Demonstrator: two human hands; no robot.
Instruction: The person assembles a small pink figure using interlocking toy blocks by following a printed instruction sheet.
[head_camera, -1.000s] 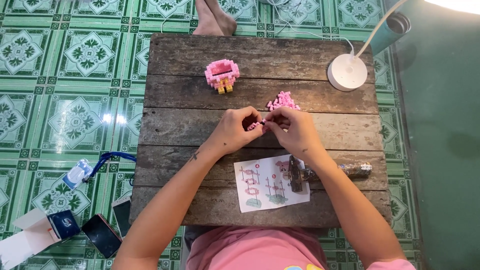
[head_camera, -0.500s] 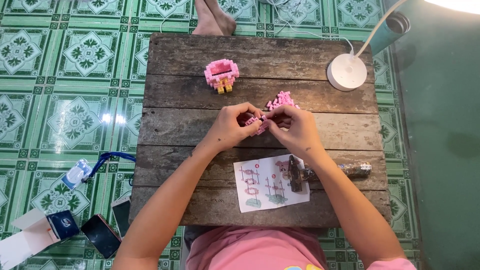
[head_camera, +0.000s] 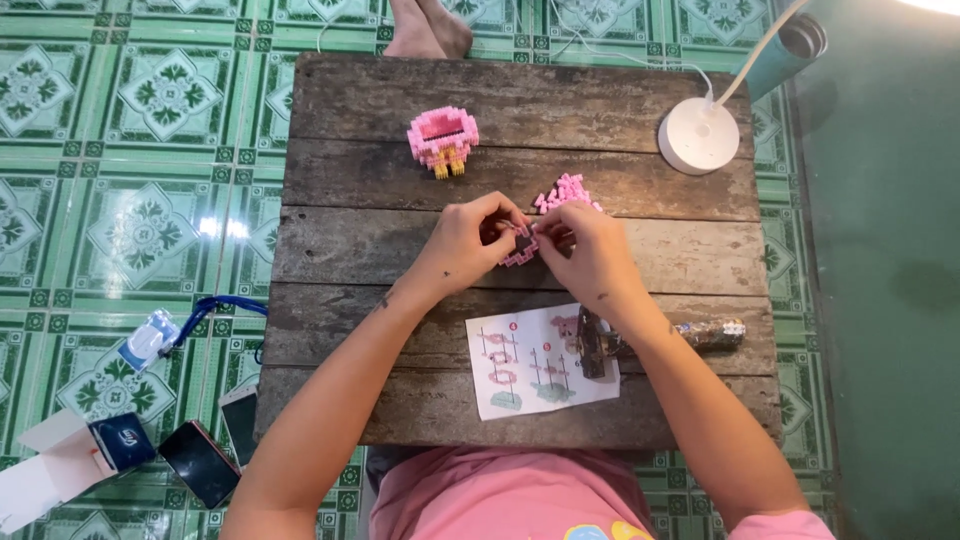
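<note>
A small pink block piece (head_camera: 520, 250) sits pinched between both hands at table centre, flat and partly hidden by fingers. At its two o'clock, just beside it, lies a loose heap of pink blocks (head_camera: 566, 193) on the planks.

A single head-worn camera looks almost straight down from above the seated person, whose pink shirt (head_camera: 500, 500) fills the 6 o'clock edge. The wooden desk (head_camera: 350, 250) sits centred and fits whole within the frame, so the view is moderately distant rather than close. Green patterned floor tiles (head_camera: 120, 120) run along 9 o'clock and 12 o'clock. With only this view, no second camera overlaps it.
</note>
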